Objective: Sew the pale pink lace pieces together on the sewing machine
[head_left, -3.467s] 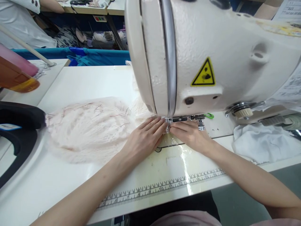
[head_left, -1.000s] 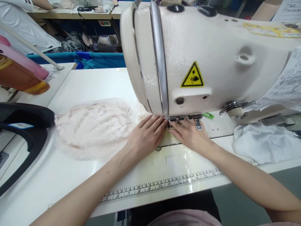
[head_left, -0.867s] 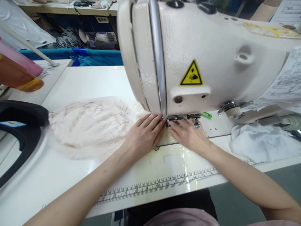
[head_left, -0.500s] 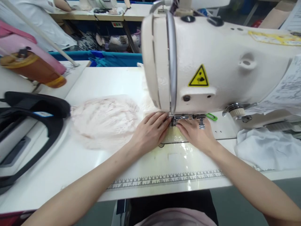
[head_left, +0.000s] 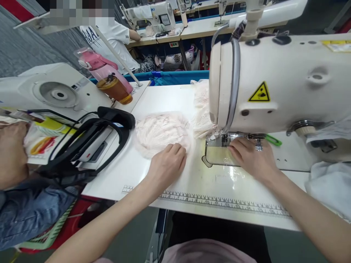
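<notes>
Noted black printed ruler scale (head_left: pixel 214 202) along near edge of white sewing table (head_left: pixel 142 171). Just beyond it, found left hand (head_left: pixel 167 166) palm down, fingers side by side and slightly bent, tips pressing near edge of pale pink lace fabric heap (head_left: pixel 161 129); nothing clamped. Found right hand (head_left: pixel 253 159) palm down too, fingers loosely together, lying over right part of shiny metal needle plate (head_left: pixel 218 156), tips just short of metal presser-foot assembly (head_left: pixel 227 136); nothing pinched. Hands well apart.

Located fabric heap flat on table, left of needle plate, between left hand and cream sewing machine head (head_left: pixel 287 84). Second bunch of same lace (head_left: pixel 201 109) against machine's left face.

Logged yellow triangular warning sticker (head_left: pixel 259 93) on machine front, green plastic clip (head_left: pixel 273 140) right of foot assembly, white cloth (head_left: pixel 329 186) at near right.

Left of table: black looped strap device (head_left: pixel 93 140), another person's hand (head_left: pixel 11 153).

Farther: brown lidded cup (head_left: pixel 115 89), pink bottle (head_left: pixel 100 65), blue bin (head_left: pixel 178 77), co-worker in white shirt (head_left: pixel 109 34) at far bench.
</notes>
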Demonstrator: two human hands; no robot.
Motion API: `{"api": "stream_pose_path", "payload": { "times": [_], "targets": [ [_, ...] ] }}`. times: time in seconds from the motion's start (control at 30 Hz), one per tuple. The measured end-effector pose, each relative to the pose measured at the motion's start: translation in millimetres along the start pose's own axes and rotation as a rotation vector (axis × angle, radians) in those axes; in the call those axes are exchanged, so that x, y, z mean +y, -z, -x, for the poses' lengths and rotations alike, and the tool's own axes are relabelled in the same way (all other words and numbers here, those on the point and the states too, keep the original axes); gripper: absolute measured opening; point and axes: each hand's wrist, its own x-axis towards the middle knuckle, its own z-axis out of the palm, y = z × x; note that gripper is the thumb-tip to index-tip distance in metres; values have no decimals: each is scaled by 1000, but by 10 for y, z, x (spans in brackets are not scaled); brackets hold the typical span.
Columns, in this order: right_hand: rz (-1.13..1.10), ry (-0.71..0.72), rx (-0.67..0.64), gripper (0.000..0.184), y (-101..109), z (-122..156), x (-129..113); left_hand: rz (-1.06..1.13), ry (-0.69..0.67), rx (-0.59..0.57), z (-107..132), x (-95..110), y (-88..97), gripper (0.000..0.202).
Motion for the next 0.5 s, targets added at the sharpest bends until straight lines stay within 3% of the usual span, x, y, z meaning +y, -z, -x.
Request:
{"api": "stream_pose_path", "payload": {
  "times": [0.17,0.27,0.4,0.47,0.5],
  "targets": [
    [41,25,1,29,9,8,8,421,304,-22,77,-205,98,19],
    [53,38,17,28,16,7,6,634,533,143,38,-400,185,24],
    [65,46,32,27,22,0,-4,534,594,380,-33,-796,286,39],
    [67,52,33,26,25,-3,-5,386,547,505,-67,-1088,374,44],
    [68,54,36,26,26,-4,-5,286,454,557,-83,-1246,434,45]
  ]
}}
